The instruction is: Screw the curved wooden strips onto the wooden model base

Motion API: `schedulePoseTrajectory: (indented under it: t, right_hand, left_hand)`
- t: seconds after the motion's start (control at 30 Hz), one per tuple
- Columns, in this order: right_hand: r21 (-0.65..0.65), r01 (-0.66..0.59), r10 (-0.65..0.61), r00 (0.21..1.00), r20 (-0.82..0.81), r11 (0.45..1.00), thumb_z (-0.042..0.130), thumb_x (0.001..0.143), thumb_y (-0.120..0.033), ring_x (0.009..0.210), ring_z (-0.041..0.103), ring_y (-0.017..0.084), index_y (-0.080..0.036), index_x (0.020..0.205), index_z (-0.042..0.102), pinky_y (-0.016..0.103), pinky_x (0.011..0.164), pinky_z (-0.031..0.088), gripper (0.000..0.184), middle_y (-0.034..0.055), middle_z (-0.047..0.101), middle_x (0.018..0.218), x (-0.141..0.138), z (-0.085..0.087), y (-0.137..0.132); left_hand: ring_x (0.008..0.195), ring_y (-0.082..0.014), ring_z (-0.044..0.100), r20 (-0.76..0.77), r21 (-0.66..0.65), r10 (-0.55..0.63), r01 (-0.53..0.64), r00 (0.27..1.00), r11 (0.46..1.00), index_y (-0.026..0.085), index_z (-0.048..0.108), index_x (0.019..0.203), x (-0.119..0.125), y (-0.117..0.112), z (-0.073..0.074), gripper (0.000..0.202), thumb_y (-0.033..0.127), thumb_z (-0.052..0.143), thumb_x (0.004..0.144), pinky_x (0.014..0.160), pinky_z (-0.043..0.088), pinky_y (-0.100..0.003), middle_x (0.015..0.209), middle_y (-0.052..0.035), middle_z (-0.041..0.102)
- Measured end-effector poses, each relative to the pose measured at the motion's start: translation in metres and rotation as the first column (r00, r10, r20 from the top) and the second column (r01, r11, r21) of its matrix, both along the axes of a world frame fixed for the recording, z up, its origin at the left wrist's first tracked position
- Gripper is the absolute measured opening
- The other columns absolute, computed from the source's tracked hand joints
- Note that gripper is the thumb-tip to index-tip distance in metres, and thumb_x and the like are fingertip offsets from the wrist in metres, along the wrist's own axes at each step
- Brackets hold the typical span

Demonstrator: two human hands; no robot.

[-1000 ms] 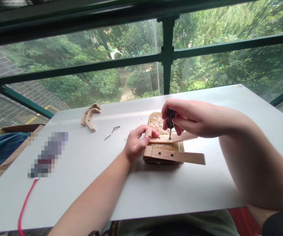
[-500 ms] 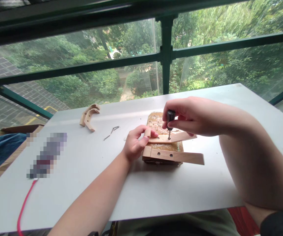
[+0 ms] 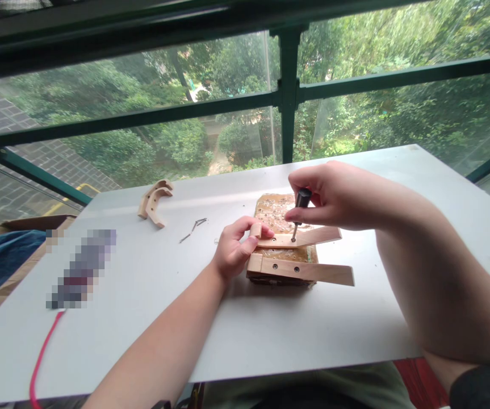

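Observation:
My right hand (image 3: 319, 196) grips a screwdriver (image 3: 302, 199) by its black handle. The shaft slants down, its tip at a screw in the farther angled wooden piece (image 3: 285, 241). My left hand (image 3: 237, 245) pinches that piece's left end, thumb in front and fingers behind. A second wooden piece (image 3: 325, 274) lies nearer me with two dark screws in it. Both pieces rest across a worn block (image 3: 272, 207) wrapped in brown tape and dotted with holes, and their right ends stick out past it.
Two curved wooden pieces (image 3: 156, 205) lie at the back left of the white table (image 3: 151, 318). Several loose screws (image 3: 193, 228) are left of the block. A blurred-out object (image 3: 83, 270) with a red cord (image 3: 44, 358) lies at left, near a box (image 3: 19, 267) holding blue cloth.
The screwdriver's handle has tipped to the right while its tip stays at the screw. My right hand has shifted slightly right and its grip has turned. My left hand has not moved.

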State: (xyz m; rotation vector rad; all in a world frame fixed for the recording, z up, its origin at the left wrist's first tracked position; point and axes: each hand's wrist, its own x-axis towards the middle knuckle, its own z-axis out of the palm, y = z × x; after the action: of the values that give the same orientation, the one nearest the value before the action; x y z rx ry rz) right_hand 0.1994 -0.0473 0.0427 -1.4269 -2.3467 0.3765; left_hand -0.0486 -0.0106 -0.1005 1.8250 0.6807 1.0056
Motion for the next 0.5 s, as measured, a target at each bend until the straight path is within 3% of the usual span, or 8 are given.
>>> schedulePoseTrajectory:
  t: [0.23, 0.37, 0.5]
  right_hand:
    - [-0.029, 0.015, -0.016, 1.000, -0.006, 0.999, 0.066, 0.083, -0.037, 0.051, 0.037, 0.010, -0.022, 0.068, 0.049, 0.028, 0.048, 0.029, 0.027, -0.0050, 0.049, 0.057, 0.001, -0.002, 0.000]
    - [-0.022, -0.055, 0.052, 0.991, -0.125, 0.998, 0.062, 0.085, -0.029, 0.064, 0.053, 0.012, -0.023, 0.088, 0.060, 0.027, 0.057, 0.038, 0.007, -0.0017, 0.065, 0.078, -0.005, -0.008, 0.002]
    - [0.024, -0.159, 0.161, 0.964, -0.212, 0.987, 0.060, 0.085, -0.022, 0.073, 0.057, 0.012, -0.022, 0.098, 0.059, 0.025, 0.063, 0.041, 0.013, -0.0001, 0.068, 0.090, -0.013, -0.015, 0.004]
  left_hand:
    - [0.096, -0.0263, 0.071, 0.006, -0.018, 0.011, -0.011, 1.000, 1.000, 0.017, 0.070, 0.099, 0.000, 0.000, -0.001, 0.031, 0.046, 0.060, 0.090, 0.087, 0.054, -0.040, 0.097, -0.0087, 0.073]
    - [0.097, -0.0267, 0.071, 0.007, -0.028, 0.007, -0.006, 1.000, 1.000, 0.017, 0.069, 0.100, 0.000, 0.000, -0.001, 0.032, 0.046, 0.060, 0.090, 0.087, 0.054, -0.041, 0.097, -0.0091, 0.073]
    - [0.094, -0.0253, 0.070, 0.009, -0.020, 0.000, 0.001, 1.000, 1.000, 0.017, 0.069, 0.099, 0.001, -0.001, 0.001, 0.032, 0.046, 0.058, 0.091, 0.087, 0.054, -0.040, 0.097, -0.0096, 0.074]
